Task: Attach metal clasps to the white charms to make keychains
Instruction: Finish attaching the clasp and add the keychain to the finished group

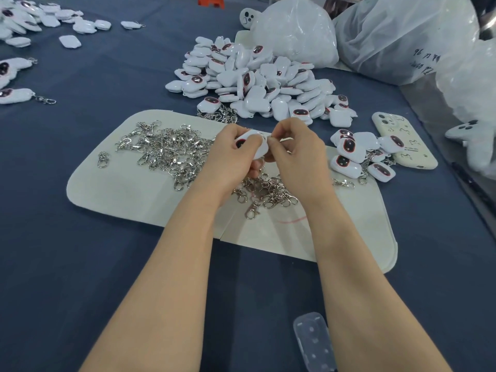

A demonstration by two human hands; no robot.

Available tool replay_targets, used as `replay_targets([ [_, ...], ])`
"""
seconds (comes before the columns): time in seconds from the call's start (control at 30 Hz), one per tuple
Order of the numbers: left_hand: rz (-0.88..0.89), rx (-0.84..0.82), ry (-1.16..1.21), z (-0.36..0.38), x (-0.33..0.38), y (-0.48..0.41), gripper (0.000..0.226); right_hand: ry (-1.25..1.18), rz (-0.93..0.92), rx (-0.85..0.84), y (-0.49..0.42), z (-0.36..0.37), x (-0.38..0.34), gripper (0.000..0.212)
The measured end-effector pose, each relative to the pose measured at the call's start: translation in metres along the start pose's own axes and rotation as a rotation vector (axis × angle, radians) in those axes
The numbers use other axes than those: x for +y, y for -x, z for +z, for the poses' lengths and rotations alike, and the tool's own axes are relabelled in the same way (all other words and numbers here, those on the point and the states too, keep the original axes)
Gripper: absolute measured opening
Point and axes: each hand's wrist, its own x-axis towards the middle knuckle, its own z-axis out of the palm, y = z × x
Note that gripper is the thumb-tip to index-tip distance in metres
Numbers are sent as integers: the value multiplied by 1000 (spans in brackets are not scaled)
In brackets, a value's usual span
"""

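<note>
Keychains (16, 95) already fitted with clasps lie at the far left edge of the table (80, 237), which is covered in dark blue cloth with open room along its left and near sides. A cream felt mat (120, 189) with rounded corners lies in the middle. On its left half is a tangled pile of silver metal clasps (166, 149), with one clasp apart near the mat's left edge.

Just right of that pile and above the mat, the left hand (230, 154) curls its fingers and thumb round a white plastic charm (253, 146) with a dark oval face. The right hand (298, 149) meets it from the other side, thumb and forefinger pinching the charm's right edge, where a speck of silver shows; the other fingers are curled. A smaller scatter of clasps (265, 194) lies below both hands.

Behind the hands rises a big heap of white charms (255, 76), backed by translucent plastic bags (295, 30). To the right, a cluster of charms with clasps (357, 154) lies at the mat's edge, touching a phone in a cream case (402, 140).
</note>
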Motion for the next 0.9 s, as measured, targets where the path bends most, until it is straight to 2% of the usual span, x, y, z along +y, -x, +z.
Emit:
replay_targets([
  [0.3, 3, 14, -23, -1, -2, 0, 2, -33, 23, 5, 0, 0, 0, 12],
  [0.53, 13, 36, -110, -1, -3, -1, 6, 54, -13, 15, 3, 5, 0, 12],
  [0.67, 1, 36, -73, -1, -3, 0, 8, -14, -6, 21, 2, 3, -1, 12],
  [0.8, 15, 57, 22, 1, 1, 2, 6, 32, 17, -51, 5, 5, 1, 15],
  [0.9, 24, 51, 27, 2, 3, 2, 7, 53, 41, -33, 8, 7, 3, 17],
])
